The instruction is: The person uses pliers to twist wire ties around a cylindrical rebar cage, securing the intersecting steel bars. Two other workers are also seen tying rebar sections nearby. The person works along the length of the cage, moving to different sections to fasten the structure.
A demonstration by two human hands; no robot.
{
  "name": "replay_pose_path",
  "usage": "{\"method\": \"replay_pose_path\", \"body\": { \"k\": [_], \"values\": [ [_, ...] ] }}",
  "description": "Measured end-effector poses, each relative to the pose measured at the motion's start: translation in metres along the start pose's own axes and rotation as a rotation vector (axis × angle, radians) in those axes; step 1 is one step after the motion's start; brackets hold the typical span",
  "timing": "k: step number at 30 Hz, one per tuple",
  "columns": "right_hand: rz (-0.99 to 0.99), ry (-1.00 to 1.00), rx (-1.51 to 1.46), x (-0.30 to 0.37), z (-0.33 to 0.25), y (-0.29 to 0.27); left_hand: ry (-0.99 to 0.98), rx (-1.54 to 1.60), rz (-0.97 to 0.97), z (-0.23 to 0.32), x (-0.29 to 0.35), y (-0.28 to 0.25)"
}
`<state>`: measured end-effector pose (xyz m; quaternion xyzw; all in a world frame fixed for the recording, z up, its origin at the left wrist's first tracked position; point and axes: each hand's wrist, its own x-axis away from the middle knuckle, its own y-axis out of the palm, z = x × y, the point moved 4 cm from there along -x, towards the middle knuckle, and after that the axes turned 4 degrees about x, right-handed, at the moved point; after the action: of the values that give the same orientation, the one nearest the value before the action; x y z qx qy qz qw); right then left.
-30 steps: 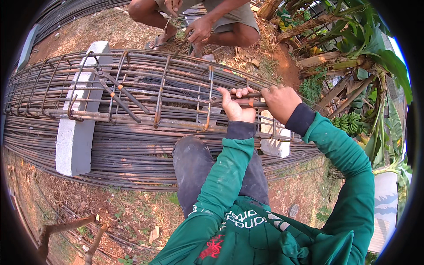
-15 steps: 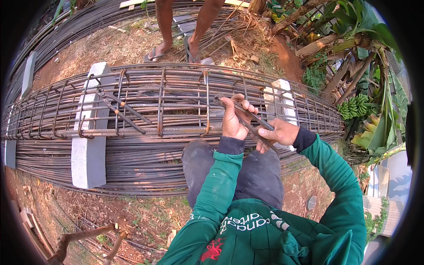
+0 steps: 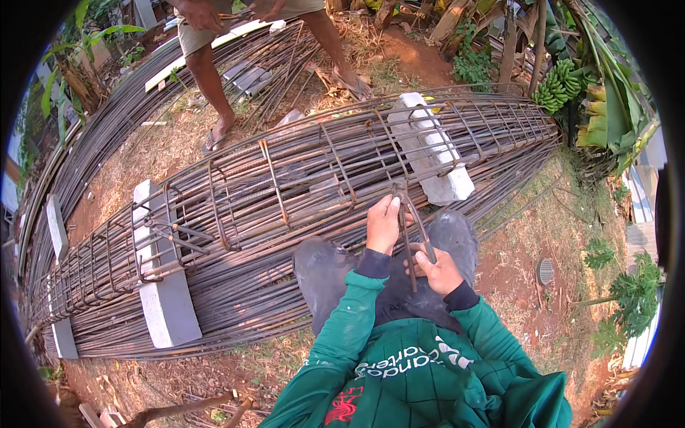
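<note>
Below the near edge of a long rebar cage (image 3: pixel 274 182), I hold dark long-handled pincers (image 3: pixel 419 227) with both hands. My left hand (image 3: pixel 384 222) is closed near their jaws, which are close to the cage's near bars. The fingers of my right hand (image 3: pixel 438 272) are closed round one handle, and the other handle hangs beside it, pointing down. A second pair of pincers (image 3: pixel 187 238), with orange bands on its handles, lies on the cage to the left.
White blocks (image 3: pixel 170 314) stand under the cage, one more (image 3: pixel 451 184) at the right. Many loose steel bars (image 3: pixel 242 299) lie beneath. Across the cage stands another person, legs (image 3: pixel 211 85) apart, hands at the top edge. Green bananas (image 3: pixel 560 87) hang at the upper right.
My view has turned, so the cage now slants up to the right. The pincers' jaws have come to the cage's near edge, handles downward. The other person's legs are farther apart.
</note>
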<state>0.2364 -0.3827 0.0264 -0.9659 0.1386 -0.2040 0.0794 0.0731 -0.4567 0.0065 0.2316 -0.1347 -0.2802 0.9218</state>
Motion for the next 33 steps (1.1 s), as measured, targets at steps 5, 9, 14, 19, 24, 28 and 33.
{"method": "replay_pose_path", "body": {
  "k": [5, 9, 14, 19, 24, 28, 33],
  "values": [
    [-0.091, 0.037, -0.077, -0.001, 0.012, -0.012, 0.076, -0.055, 0.088, -0.007, 0.004, -0.003],
    [-0.460, 0.113, -0.350, -0.006, 0.009, -0.012, 0.358, -0.777, 0.373, -0.007, 0.015, -0.022],
    [-0.554, 0.067, -0.316, -0.032, 0.040, -0.013, 0.469, -0.379, 0.672, 0.016, 0.040, -0.023],
    [-0.555, -0.082, -0.247, -0.068, 0.031, -0.015, 0.433, -0.050, 0.589, 0.033, 0.054, -0.044],
    [-0.496, -0.171, -0.194, -0.097, 0.030, -0.030, 0.666, 0.066, 0.445, 0.080, 0.048, -0.017],
    [-0.346, -0.060, -0.170, -0.054, 0.054, -0.055, 0.771, -0.180, 0.316, 0.059, 0.053, 0.004],
    [-0.329, 0.081, -0.357, -0.021, 0.049, -0.077, 0.610, -0.216, 0.410, 0.025, 0.050, 0.025]
  ]
}}
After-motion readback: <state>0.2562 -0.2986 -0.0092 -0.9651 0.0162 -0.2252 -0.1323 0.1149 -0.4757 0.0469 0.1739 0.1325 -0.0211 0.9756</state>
